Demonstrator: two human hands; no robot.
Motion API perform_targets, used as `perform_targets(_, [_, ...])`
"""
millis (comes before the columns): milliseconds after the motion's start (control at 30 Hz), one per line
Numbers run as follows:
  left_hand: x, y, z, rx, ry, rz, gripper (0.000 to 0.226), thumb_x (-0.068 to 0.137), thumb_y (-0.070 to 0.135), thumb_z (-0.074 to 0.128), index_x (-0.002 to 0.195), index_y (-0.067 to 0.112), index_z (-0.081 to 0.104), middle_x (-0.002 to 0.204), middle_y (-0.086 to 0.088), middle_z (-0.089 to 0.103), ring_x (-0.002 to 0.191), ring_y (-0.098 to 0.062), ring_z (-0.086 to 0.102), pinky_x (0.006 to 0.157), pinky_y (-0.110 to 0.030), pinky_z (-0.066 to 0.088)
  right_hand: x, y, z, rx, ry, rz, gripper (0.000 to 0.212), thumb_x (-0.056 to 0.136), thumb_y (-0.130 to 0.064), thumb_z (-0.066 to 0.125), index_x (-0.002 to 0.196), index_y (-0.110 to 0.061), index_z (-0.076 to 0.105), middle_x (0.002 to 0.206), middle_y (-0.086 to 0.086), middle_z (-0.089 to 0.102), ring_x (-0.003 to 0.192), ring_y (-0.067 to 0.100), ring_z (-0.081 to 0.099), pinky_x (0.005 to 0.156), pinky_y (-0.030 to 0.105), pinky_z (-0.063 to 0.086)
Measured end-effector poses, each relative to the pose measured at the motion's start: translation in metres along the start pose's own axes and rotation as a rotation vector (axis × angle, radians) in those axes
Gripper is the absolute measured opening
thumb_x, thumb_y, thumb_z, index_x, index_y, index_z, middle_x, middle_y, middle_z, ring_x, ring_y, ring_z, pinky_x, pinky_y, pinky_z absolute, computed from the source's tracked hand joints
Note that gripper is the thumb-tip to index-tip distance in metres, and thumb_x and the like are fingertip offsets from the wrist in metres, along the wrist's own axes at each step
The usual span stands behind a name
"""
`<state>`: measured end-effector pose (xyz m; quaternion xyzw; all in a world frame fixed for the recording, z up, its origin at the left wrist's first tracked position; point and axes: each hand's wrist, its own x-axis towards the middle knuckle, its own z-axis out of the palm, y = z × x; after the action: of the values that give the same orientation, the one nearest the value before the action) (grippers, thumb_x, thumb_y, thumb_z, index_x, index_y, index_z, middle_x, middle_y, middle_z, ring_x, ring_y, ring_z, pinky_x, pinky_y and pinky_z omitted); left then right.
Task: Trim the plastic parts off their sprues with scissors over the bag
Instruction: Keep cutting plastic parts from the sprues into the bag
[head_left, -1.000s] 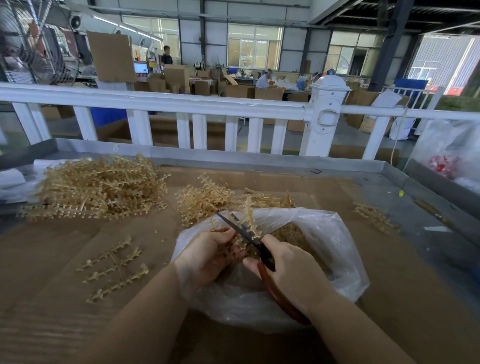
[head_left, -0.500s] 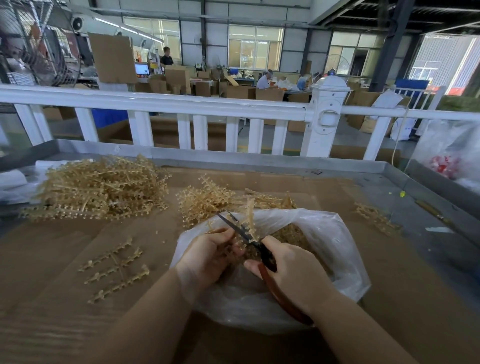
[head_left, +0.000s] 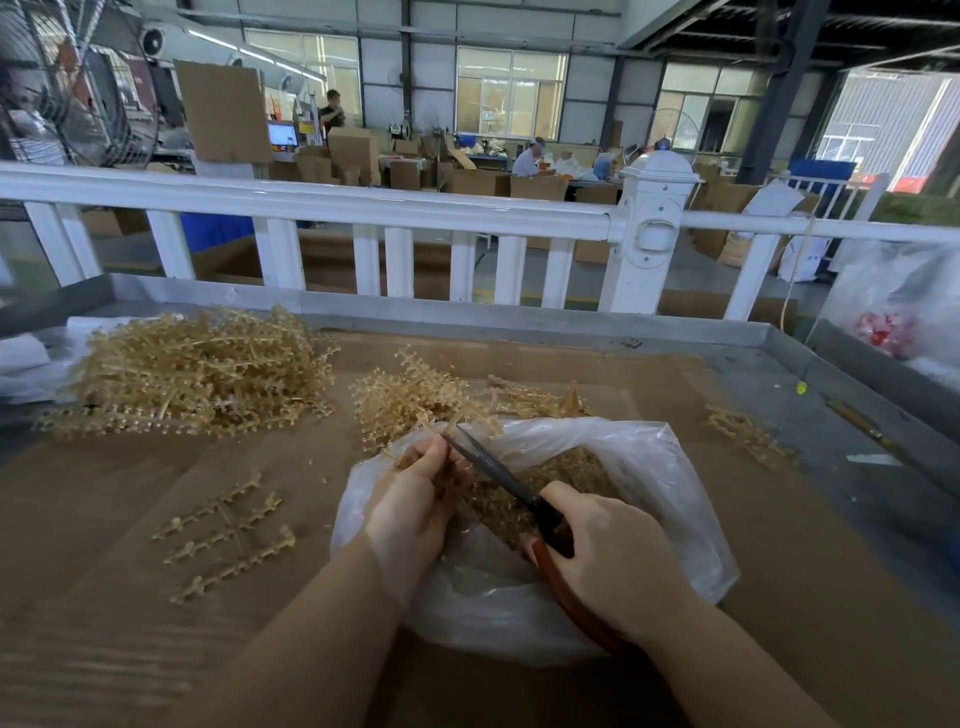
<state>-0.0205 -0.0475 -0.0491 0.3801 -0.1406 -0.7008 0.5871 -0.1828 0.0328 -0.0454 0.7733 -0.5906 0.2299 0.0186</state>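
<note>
- Head view: the left hand (head_left: 415, 499) is over the near-left rim of the clear plastic bag (head_left: 670, 499), its fingers curled round a tan plastic sprue (head_left: 457, 423) that sticks up and away past the fingertips.
- The right hand (head_left: 608, 556) grips the red-brown handles of the scissors (head_left: 498, 467); the dark blades point far-left and reach the sprue just beyond the left hand's fingers. Whether the blades are parted or together is hard to tell.
- The bag lies open on the brown cardboard-covered table (head_left: 104, 519), and a heap of small cut parts (head_left: 566, 467) sits inside it, under the blades.
- Just beyond the bag lies a small pile of sprues (head_left: 400, 400); further left, well apart, sits a large pile of sprues (head_left: 192, 369).
- Near left of the bag, a single flat sprue (head_left: 228, 535) with three toothed rows lies on the cardboard.
- To the far right of the bag, a few loose sprues (head_left: 743, 431) lie on the grey part of the table.
- A white railing (head_left: 363, 208) runs across beyond the table, with stacked cartons and people at work in the hall behind it.
- At the right edge stands another clear bag with something red (head_left: 883, 332) inside.
</note>
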Motion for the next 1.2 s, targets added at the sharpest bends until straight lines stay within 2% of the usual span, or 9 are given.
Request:
perform_targets(233, [-0.003, 0.001, -0.004, 0.096, -0.107, -0.039, 0.012, 0.094, 0.008, 0.053, 0.087, 0.006, 0.062, 0.077, -0.008, 0.061, 0.07, -0.015, 0.059, 0.06, -0.02, 0.056, 0.001, -0.001, 0.0, 0.012, 0.062, -0.052, 0.02, 0.086, -0.047, 0.056, 0.094, -0.029, 0.057, 0.078, -0.012, 0.062, 0.071, 0.005, 0.056, 0.064, 0.019, 0.047])
perform_targets(333, [-0.004, 0.002, -0.006, 0.106, -0.141, -0.056, 0.015, 0.093, 0.008, 0.054, 0.079, 0.008, 0.06, 0.064, -0.004, 0.06, 0.065, -0.015, 0.057, 0.061, -0.022, 0.055, 0.005, -0.001, 0.0, 0.004, 0.076, -0.047, 0.021, 0.087, -0.048, 0.056, 0.095, -0.029, 0.058, 0.078, -0.013, 0.062, 0.069, 0.003, 0.055, 0.062, 0.012, 0.041])
perform_targets(400, [-0.005, 0.003, -0.007, 0.122, -0.167, -0.075, 0.017, 0.093, 0.009, 0.053, 0.078, 0.01, 0.061, 0.069, -0.005, 0.059, 0.067, -0.016, 0.056, 0.067, -0.026, 0.05, 0.007, 0.0, 0.0, -0.008, 0.076, -0.05, 0.023, 0.087, -0.051, 0.053, 0.095, -0.029, 0.058, 0.076, -0.013, 0.061, 0.067, 0.002, 0.053, 0.06, 0.01, 0.036])
perform_targets(567, [-0.005, 0.007, -0.01, 0.095, -0.223, -0.131, 0.015, 0.091, 0.007, 0.051, 0.083, 0.007, 0.063, 0.082, -0.009, 0.061, 0.076, -0.019, 0.055, 0.083, -0.03, 0.046, 0.009, 0.003, 0.004, -0.038, 0.042, -0.076, 0.04, 0.085, -0.063, 0.037, 0.095, -0.028, 0.054, 0.07, -0.014, 0.051, 0.063, 0.004, 0.048, 0.057, 0.012, 0.031])
perform_targets(700, [-0.005, 0.007, -0.009, 0.106, -0.198, -0.133, 0.018, 0.093, 0.007, 0.05, 0.081, 0.007, 0.063, 0.077, -0.008, 0.063, 0.075, -0.019, 0.056, 0.082, -0.031, 0.047, 0.01, 0.005, 0.007, -0.045, 0.042, -0.089, 0.044, 0.083, -0.066, 0.033, 0.093, -0.028, 0.053, 0.07, -0.013, 0.051, 0.062, 0.005, 0.048, 0.058, 0.015, 0.034])
perform_targets(1000, [-0.006, 0.006, -0.009, 0.161, -0.193, -0.103, 0.022, 0.096, 0.006, 0.046, 0.079, 0.007, 0.061, 0.081, -0.014, 0.064, 0.08, -0.025, 0.06, 0.088, -0.038, 0.048, 0.01, 0.003, 0.007, -0.068, 0.046, -0.094, 0.038, 0.086, -0.059, 0.046, 0.098, -0.024, 0.055, 0.076, -0.007, 0.057, 0.067, 0.01, 0.05, 0.062, 0.021, 0.04])
perform_targets(1067, [-0.004, 0.005, -0.009, 0.181, -0.175, -0.091, 0.021, 0.096, 0.004, 0.046, 0.082, 0.007, 0.061, 0.08, -0.014, 0.064, 0.077, -0.023, 0.06, 0.082, -0.036, 0.051, 0.009, 0.001, 0.007, -0.075, 0.051, -0.094, 0.038, 0.087, -0.059, 0.046, 0.097, -0.023, 0.056, 0.076, -0.006, 0.057, 0.067, 0.011, 0.05, 0.061, 0.021, 0.039])
perform_targets(1133, [-0.001, 0.005, -0.011, 0.2, -0.128, -0.092, 0.021, 0.096, 0.003, 0.045, 0.086, 0.007, 0.064, 0.073, -0.011, 0.068, 0.07, -0.02, 0.064, 0.062, -0.03, 0.057, 0.008, -0.002, 0.008, -0.081, 0.068, -0.098, 0.04, 0.085, -0.059, 0.043, 0.095, -0.022, 0.057, 0.074, -0.005, 0.057, 0.066, 0.012, 0.052, 0.059, 0.022, 0.041])
perform_targets(1200, [0.001, 0.005, -0.012, 0.198, -0.122, -0.103, 0.022, 0.096, 0.003, 0.044, 0.087, 0.008, 0.064, 0.068, -0.008, 0.07, 0.06, -0.017, 0.067, 0.049, -0.023, 0.054, 0.007, -0.004, 0.009, -0.07, 0.089, -0.095, 0.041, 0.085, -0.059, 0.04, 0.092, -0.022, 0.057, 0.072, -0.005, 0.058, 0.064, 0.013, 0.054, 0.056, 0.023, 0.043])
